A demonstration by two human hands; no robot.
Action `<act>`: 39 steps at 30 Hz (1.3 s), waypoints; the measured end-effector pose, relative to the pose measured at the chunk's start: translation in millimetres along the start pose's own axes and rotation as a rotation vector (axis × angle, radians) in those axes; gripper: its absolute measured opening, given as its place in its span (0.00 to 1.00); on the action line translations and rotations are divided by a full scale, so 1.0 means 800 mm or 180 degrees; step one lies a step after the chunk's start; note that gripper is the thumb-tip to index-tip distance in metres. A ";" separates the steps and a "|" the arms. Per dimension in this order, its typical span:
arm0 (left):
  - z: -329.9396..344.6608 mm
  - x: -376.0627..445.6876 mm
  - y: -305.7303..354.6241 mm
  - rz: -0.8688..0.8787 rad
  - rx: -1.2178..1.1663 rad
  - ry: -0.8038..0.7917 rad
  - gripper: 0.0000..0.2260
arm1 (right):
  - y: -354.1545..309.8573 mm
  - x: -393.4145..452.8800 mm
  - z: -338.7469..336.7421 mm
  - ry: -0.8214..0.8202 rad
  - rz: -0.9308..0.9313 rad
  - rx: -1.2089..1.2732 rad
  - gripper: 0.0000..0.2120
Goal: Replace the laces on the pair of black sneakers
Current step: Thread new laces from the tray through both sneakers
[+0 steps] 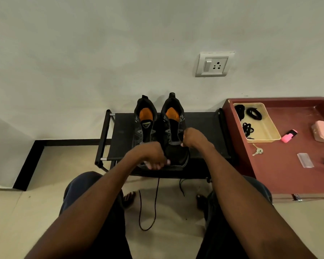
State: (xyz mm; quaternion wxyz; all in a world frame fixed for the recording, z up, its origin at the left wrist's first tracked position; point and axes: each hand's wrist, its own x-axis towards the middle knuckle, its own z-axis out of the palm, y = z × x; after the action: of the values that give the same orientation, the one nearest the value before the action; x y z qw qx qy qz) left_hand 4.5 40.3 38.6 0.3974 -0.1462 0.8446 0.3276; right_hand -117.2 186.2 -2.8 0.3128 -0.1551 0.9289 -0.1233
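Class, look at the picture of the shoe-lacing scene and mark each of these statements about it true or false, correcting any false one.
1. Both sneakers stand on the black rack. True.
2. The beige tray holds white laces. False: the laces in the tray are black.
3. A lace hangs down to the floor between the person's knees. True.
4. The pink highlighter lies inside the tray. False: it lies beside it on the red surface.
5. The right hand is at the right sneaker. True.
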 end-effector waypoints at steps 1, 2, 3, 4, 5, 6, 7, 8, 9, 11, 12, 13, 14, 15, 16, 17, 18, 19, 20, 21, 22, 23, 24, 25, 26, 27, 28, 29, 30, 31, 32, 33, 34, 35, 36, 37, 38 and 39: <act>-0.002 0.010 -0.005 0.0191 -0.0259 0.0728 0.10 | 0.000 0.001 0.001 0.0008 -0.0006 -0.0039 0.09; -0.002 0.019 -0.009 0.0372 -0.0404 0.1370 0.09 | 0.002 0.001 0.001 0.0031 -0.0006 -0.0031 0.07; -0.001 0.026 -0.015 0.0477 -0.0490 0.1733 0.08 | 0.001 -0.003 0.000 0.0053 0.0031 0.0015 0.08; 0.000 0.030 -0.018 0.0500 -0.0588 0.1803 0.08 | 0.000 -0.006 -0.003 0.0092 0.0062 0.0098 0.09; 0.002 0.034 -0.020 0.0487 -0.0691 0.1728 0.09 | -0.001 -0.011 -0.007 0.0098 0.0116 0.0191 0.09; 0.003 0.037 -0.021 0.0458 -0.0787 0.1643 0.10 | -0.002 -0.016 -0.012 0.0049 0.0170 0.0268 0.08; 0.004 0.037 -0.021 0.0444 -0.0844 0.1630 0.10 | -0.004 -0.021 -0.018 -0.0050 0.0222 0.0300 0.07; 0.005 0.037 -0.020 0.0469 -0.0895 0.1667 0.10 | -0.006 -0.026 -0.024 -0.0199 0.0256 0.0242 0.07; 0.005 0.038 -0.018 0.0517 -0.0975 0.1714 0.09 | -0.008 -0.033 -0.031 -0.0376 0.0299 0.0147 0.08; 0.005 0.038 -0.016 0.0562 -0.1351 0.1676 0.07 | -0.010 -0.044 -0.042 -0.0770 0.0456 -0.0038 0.08; 0.005 0.037 -0.015 0.0556 -0.1626 0.1592 0.06 | -0.009 -0.048 -0.047 -0.0943 0.0498 -0.0122 0.07; 0.003 0.035 -0.014 0.0548 -0.1912 0.1499 0.05 | -0.009 -0.053 -0.051 -0.1098 0.0492 -0.0178 0.07; 0.001 0.034 -0.013 0.0542 -0.2190 0.1401 0.06 | -0.008 -0.058 -0.055 -0.1229 0.0453 -0.0161 0.06; -0.001 0.031 -0.011 0.0551 -0.2458 0.1291 0.07 | -0.006 -0.063 -0.059 -0.1307 0.0384 -0.0036 0.06; -0.003 0.028 -0.009 0.0585 -0.2704 0.1137 0.08 | -0.004 -0.067 -0.061 -0.1328 0.0271 0.0229 0.05; -0.004 0.025 -0.006 0.0646 -0.2902 0.0948 0.10 | -0.001 -0.071 -0.064 -0.1296 0.0124 0.0618 0.08; -0.005 0.023 -0.004 0.0705 -0.3025 0.0771 0.11 | 0.001 -0.071 -0.065 -0.1236 0.0008 0.1073 0.16; -0.004 0.022 -0.003 0.0740 -0.3058 0.0672 0.12 | 0.002 -0.072 -0.067 -0.1172 -0.0059 0.1435 0.25; -0.003 0.022 -0.002 0.0748 -0.2999 0.0700 0.12 | 0.002 -0.069 -0.067 -0.1114 -0.0088 0.1566 0.27; -0.001 0.025 -0.002 0.0729 -0.2830 0.0883 0.11 | 0.002 -0.064 -0.065 -0.1036 -0.0058 0.1480 0.25; 0.001 0.029 -0.004 0.0669 -0.2526 0.1183 0.10 | 0.002 -0.059 -0.063 -0.0905 0.0062 0.1194 0.20; 0.003 0.033 -0.006 0.0609 -0.2104 0.1487 0.11 | 0.002 -0.056 -0.059 -0.0729 0.0202 0.0762 0.16; 0.006 0.037 -0.010 0.0581 -0.1611 0.1719 0.13 | 0.005 -0.054 -0.055 -0.0499 0.0351 0.0295 0.14; 0.009 0.041 -0.013 0.0581 -0.1154 0.1836 0.17 | 0.008 -0.052 -0.049 -0.0222 0.0438 -0.0062 0.13; 0.012 0.044 -0.013 0.0598 -0.0823 0.1856 0.20 | 0.008 -0.050 -0.044 0.0034 0.0431 -0.0192 0.14; 0.014 0.046 -0.012 0.0618 -0.0623 0.1811 0.22 | 0.008 -0.046 -0.040 0.0170 0.0328 -0.0121 0.15; 0.017 0.048 -0.010 0.0650 -0.0456 0.1769 0.24 | 0.005 -0.043 -0.037 0.0176 0.0195 0.0029 0.15; 0.020 0.051 -0.007 0.0684 -0.0296 0.1752 0.24 | -0.001 -0.040 -0.034 0.0108 0.0083 0.0202 0.14; 0.023 0.054 -0.005 0.0685 -0.0179 0.1759 0.24 | -0.007 -0.037 -0.030 0.0019 -0.0002 0.0283 0.12; 0.025 0.056 -0.005 0.0629 -0.0114 0.1794 0.22 | -0.012 -0.034 -0.024 -0.0029 -0.0056 0.0250 0.11; 0.027 0.057 -0.006 0.0535 -0.0072 0.1834 0.19 | -0.015 -0.030 -0.016 0.0003 -0.0085 0.0143 0.10; 0.028 0.059 -0.007 0.0449 -0.0055 0.1860 0.16 | -0.017 -0.027 -0.008 0.0117 -0.0108 0.0046 0.09; 0.029 0.058 -0.009 0.0371 -0.0069 0.1845 0.14 | -0.018 -0.026 -0.003 0.0268 -0.0144 -0.0038 0.07; 0.029 0.056 -0.009 0.0328 -0.0112 0.1808 0.12 | -0.018 -0.026 0.001 0.0372 -0.0158 -0.0089 0.06; 0.029 0.055 -0.010 0.0324 -0.0184 0.1775 0.10 | -0.017 -0.026 0.002 0.0444 -0.0174 -0.0119 0.04; 0.028 0.055 -0.011 0.0347 -0.0255 0.1734 0.07 | -0.018 -0.027 0.002 0.0483 -0.0186 -0.0128 0.03; 0.027 0.056 -0.012 0.0356 -0.0294 0.1668 0.06 | -0.018 -0.027 0.001 0.0489 -0.0196 -0.0140 0.03; 0.025 0.056 -0.011 0.0359 -0.0319 0.1577 0.07 | -0.018 -0.029 0.000 0.0473 -0.0184 -0.0156 0.04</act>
State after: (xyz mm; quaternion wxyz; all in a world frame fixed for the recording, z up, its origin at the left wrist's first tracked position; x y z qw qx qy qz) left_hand -8.4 47.6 -8.8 0.1518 -0.1942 0.9057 0.3448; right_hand -96.6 181.2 14.6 0.2354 -0.1798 0.9475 -0.1206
